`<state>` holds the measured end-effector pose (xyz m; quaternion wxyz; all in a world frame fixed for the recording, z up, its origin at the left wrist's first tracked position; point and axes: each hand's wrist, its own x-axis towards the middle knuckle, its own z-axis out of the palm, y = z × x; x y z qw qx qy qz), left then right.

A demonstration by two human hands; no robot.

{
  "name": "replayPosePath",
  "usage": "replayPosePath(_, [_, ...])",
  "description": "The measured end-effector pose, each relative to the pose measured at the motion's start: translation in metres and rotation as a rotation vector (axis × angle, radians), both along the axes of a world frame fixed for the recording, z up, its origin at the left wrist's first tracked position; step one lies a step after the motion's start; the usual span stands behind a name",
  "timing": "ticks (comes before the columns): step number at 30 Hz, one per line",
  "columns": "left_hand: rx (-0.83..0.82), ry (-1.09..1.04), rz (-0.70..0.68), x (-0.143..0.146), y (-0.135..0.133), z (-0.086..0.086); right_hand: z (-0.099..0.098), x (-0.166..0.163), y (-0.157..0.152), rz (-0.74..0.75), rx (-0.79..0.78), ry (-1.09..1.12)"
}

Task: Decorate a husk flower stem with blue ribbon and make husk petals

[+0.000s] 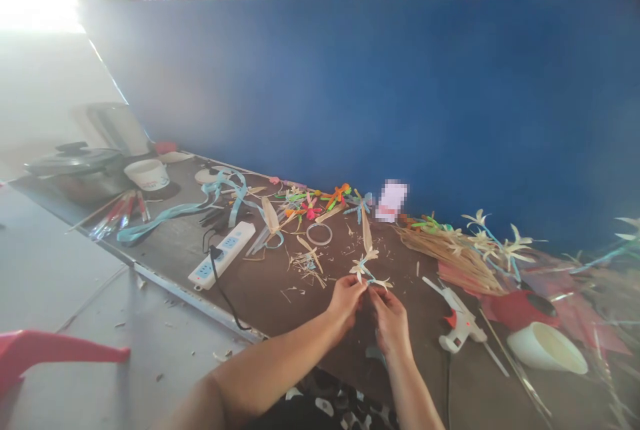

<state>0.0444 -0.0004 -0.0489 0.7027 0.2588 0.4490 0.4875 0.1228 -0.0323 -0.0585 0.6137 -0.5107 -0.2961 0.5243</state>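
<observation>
Over the dark tabletop (260, 303), my left hand (346, 302) and my right hand (389, 315) meet with fingertips close together. Between them is a handmade flower spray (361, 266) with pale husk-like petals and a light-blue wrapped stem. My left fingers pinch the stem from the left; my right fingers close on it just beside, under a small bloom. Fingers hide the lower stem. Right of my right hand lies a white glue gun (463, 323). Left of my hands are straw scraps (307, 263).
A power strip (223, 257) with a black cord lies to the left, near a blue ribbon (170, 217). Finished flowers (500, 243) and dried stalks (450, 253) lie right, near a white cup (547, 348). A lidded pot (85, 170) stands far left; a blue panel (350, 97) rises behind.
</observation>
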Motion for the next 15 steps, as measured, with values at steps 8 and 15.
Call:
replayPosePath(8, [-0.064, -0.119, -0.116, -0.009, 0.002, 0.009, 0.014, -0.001, -0.006, -0.011, -0.025, -0.031])
replayPosePath(15, [-0.012, -0.073, -0.119, -0.009, 0.002, 0.003, 0.009, 0.004, -0.005, -0.028, -0.156, -0.003])
